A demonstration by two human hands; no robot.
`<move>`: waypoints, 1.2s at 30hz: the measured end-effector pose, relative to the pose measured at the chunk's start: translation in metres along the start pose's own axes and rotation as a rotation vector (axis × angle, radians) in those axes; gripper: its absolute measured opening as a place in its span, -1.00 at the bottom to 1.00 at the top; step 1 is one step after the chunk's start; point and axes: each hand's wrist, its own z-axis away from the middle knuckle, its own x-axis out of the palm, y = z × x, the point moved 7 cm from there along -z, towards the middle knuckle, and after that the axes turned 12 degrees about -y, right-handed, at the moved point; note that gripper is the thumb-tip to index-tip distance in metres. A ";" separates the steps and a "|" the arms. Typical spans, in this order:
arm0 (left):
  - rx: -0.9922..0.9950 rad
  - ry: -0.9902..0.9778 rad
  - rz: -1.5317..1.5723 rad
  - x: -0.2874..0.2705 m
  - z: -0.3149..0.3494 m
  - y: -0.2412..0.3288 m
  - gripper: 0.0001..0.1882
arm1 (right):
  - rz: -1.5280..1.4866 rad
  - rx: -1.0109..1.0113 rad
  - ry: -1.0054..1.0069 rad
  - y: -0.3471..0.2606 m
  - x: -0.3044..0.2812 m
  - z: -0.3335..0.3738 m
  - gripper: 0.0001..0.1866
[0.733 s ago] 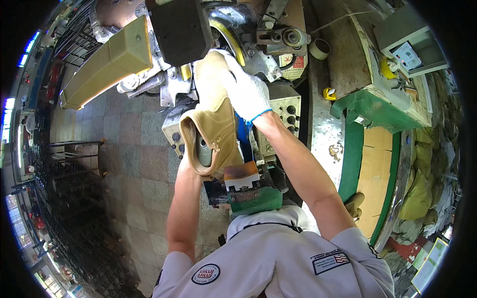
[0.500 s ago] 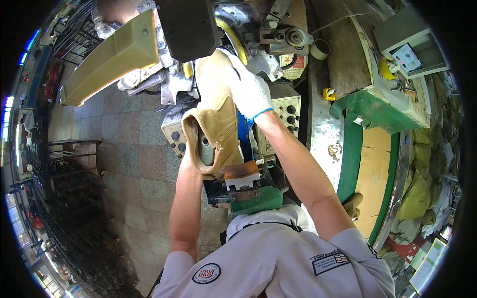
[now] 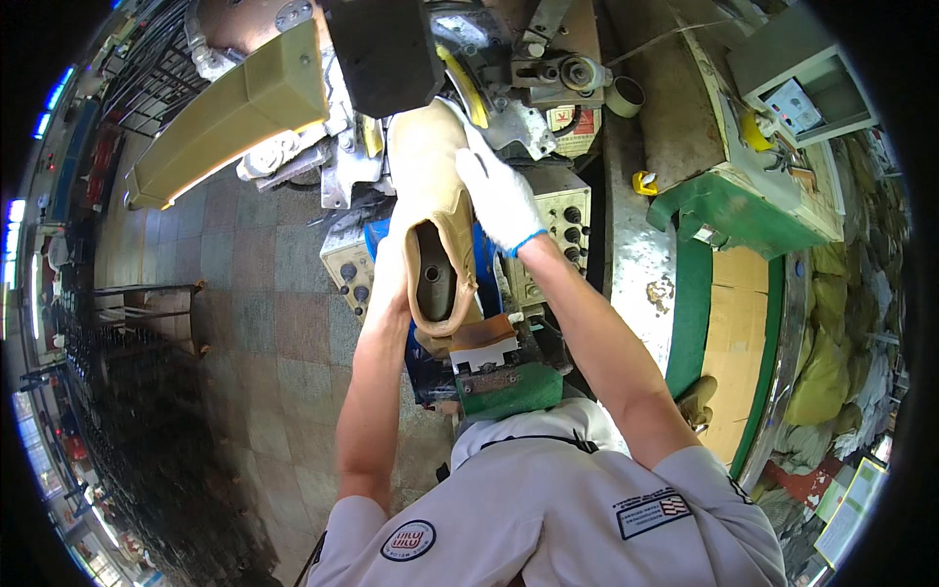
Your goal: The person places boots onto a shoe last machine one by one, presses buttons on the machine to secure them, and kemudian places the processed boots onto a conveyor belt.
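A tan ankle boot (image 3: 426, 166) lies with its toe under the dark block of a machine (image 3: 381, 54) and its opening toward me. Inside the opening shows a dark last with a round hole (image 3: 433, 274). My left hand (image 3: 392, 262) is closed on the boot's left side near the heel; its fingers are mostly hidden beneath. My right hand (image 3: 504, 203), in a white knit glove with a blue cuff, presses along the boot's right side near the toe, thumb against the upper and fingers reaching toward a metal plate.
A curved yellowish machine arm (image 3: 230, 112) juts to the left. Control panels with knobs (image 3: 565, 230) flank the boot. A green padded block (image 3: 511, 391) sits close to my waist. To the right stands a bench (image 3: 743, 201) with green cloth; dark racks (image 3: 147, 421) stand at left.
The boot has rolled upright and its heel has swung right, so its opening now faces up. My left hand moved right with it, and my right hand slid slightly back from the toe.
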 end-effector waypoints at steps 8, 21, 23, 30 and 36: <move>0.045 0.081 -0.019 0.013 -0.003 0.004 -0.55 | -0.572 -0.006 0.014 0.016 0.025 0.016 -0.24; 0.137 0.101 -0.093 0.013 -0.007 0.002 -0.50 | -1.150 0.083 0.070 0.024 0.049 0.034 -0.44; 0.146 0.113 -0.114 0.016 -0.006 0.002 -0.49 | -0.968 0.014 0.058 0.038 0.051 0.031 -0.48; 0.108 0.172 -0.179 0.013 -0.006 -0.003 -0.49 | -0.526 -0.101 0.193 0.033 0.037 0.039 -0.49; 0.317 -0.028 -0.263 -0.014 -0.022 -0.021 -0.48 | -0.503 0.195 0.128 0.027 0.038 0.055 -0.37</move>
